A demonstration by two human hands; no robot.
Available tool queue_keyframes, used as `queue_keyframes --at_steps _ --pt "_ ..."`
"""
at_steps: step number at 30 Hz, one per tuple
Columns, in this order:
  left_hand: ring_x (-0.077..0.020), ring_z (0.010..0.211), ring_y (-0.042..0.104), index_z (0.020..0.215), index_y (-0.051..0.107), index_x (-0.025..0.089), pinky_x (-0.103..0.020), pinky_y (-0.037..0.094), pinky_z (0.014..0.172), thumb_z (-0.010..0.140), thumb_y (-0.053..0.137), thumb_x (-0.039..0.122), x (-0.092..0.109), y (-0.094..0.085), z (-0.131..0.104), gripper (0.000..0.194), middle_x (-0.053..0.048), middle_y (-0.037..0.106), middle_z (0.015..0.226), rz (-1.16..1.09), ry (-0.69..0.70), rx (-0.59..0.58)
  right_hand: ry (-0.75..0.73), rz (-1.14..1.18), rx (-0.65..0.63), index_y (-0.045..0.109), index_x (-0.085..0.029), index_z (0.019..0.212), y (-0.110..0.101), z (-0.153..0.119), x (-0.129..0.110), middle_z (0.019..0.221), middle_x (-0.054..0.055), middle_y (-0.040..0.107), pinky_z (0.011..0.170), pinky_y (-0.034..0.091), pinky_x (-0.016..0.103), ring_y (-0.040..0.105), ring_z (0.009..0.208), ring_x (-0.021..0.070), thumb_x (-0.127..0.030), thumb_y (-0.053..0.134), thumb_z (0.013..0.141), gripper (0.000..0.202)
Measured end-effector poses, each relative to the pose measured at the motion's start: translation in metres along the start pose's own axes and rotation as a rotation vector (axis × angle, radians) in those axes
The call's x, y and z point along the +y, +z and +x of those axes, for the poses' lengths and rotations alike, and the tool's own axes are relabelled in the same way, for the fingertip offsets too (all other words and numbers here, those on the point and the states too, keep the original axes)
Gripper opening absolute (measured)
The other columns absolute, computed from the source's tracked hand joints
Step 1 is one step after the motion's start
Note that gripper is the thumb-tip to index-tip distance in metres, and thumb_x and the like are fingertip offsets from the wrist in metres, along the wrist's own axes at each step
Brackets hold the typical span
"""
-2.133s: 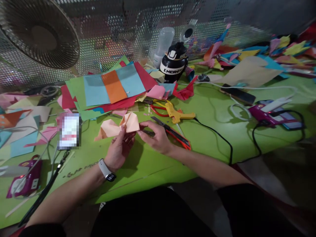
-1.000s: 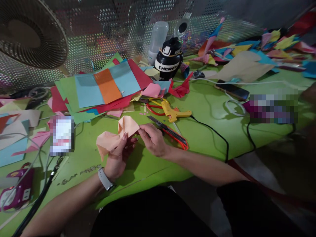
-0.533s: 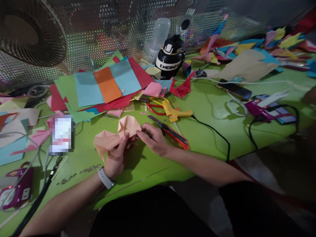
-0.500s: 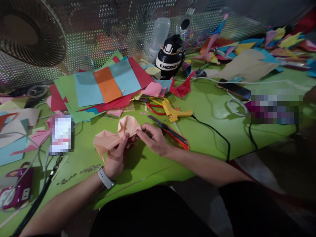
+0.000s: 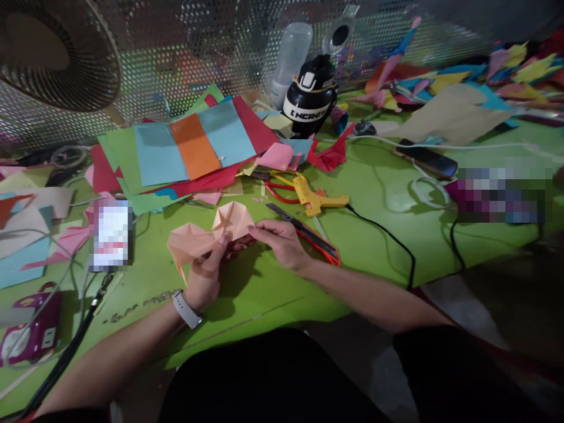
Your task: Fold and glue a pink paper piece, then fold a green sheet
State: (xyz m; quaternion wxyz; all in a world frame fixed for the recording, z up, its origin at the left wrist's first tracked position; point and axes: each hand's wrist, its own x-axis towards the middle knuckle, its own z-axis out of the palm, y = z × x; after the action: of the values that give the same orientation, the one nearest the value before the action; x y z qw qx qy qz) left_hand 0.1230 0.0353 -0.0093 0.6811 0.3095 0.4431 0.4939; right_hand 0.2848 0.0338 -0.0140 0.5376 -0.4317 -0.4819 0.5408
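Note:
A peach-coloured piece of folded paper (image 5: pixel 191 241) with two rounded, creased lobes is held just above the green table. My left hand (image 5: pixel 206 276), with a pale watch band on its wrist, grips it from below, thumb on the front; the other fingers are partly hidden behind the paper. At the paper's right edge, my right hand (image 5: pixel 282 242) pinches it between thumb and fingertips. Just right of that hand lie a utility knife (image 5: pixel 302 230) and red-handled scissors (image 5: pixel 328 254). A yellow glue gun (image 5: pixel 315 197) rests behind them.
Stacked coloured paper (image 5: pixel 194 147) lies at the back, beside a black bottle (image 5: pixel 311 100). A fan (image 5: pixel 57 53) stands back left. A phone (image 5: pixel 111 235) and purple device (image 5: pixel 33 326) lie left. The glue gun's black cord (image 5: pixel 392 235) and another phone (image 5: pixel 427 158) are right.
My right hand has shifted slightly right along the paper's edge, its fingers a little straighter. The paper stays in both hands. The whole view has shifted slightly.

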Motion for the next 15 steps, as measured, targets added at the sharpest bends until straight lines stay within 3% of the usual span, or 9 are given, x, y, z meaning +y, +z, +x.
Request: queue_keyframes --at_steps 7,11,15 --pt "-0.0160 0.062 0.070 0.082 0.078 0.017 -0.026 0.057 0.065 0.069 0.085 0.038 0.0022 -0.0052 0.0045 0.026 -0.003 0.076 0.070 0.069 0.011 0.030 0.014 -0.087 0.020 0.066 -0.020 0.070 -0.0061 -0.0006 0.0024 0.060 -0.003 0.064 0.050 0.048 0.024 0.058 0.054 0.0104 -0.047 0.070 0.084 0.030" --pt "-0.0150 0.061 0.068 0.073 0.078 0.015 -0.025 0.056 0.065 0.068 0.084 0.048 0.0033 -0.0069 0.0053 0.033 -0.006 0.076 0.070 0.098 0.016 -0.042 0.030 -0.049 0.036 0.068 -0.019 0.075 -0.0043 -0.0020 0.0022 0.065 0.000 0.068 0.051 0.049 0.024 0.061 0.058 0.0109 -0.047 0.073 0.081 0.029" --pt "-0.0118 0.061 0.066 0.075 0.079 0.016 -0.021 0.053 0.065 0.067 0.086 0.045 0.0031 -0.0092 0.0058 0.031 -0.005 0.077 0.072 0.151 0.038 -0.070 0.037 -0.063 0.068 0.067 -0.018 0.072 -0.0012 -0.0036 0.0004 0.064 0.000 0.069 0.051 0.048 0.023 0.060 0.056 0.0105 -0.049 0.076 0.077 0.033"
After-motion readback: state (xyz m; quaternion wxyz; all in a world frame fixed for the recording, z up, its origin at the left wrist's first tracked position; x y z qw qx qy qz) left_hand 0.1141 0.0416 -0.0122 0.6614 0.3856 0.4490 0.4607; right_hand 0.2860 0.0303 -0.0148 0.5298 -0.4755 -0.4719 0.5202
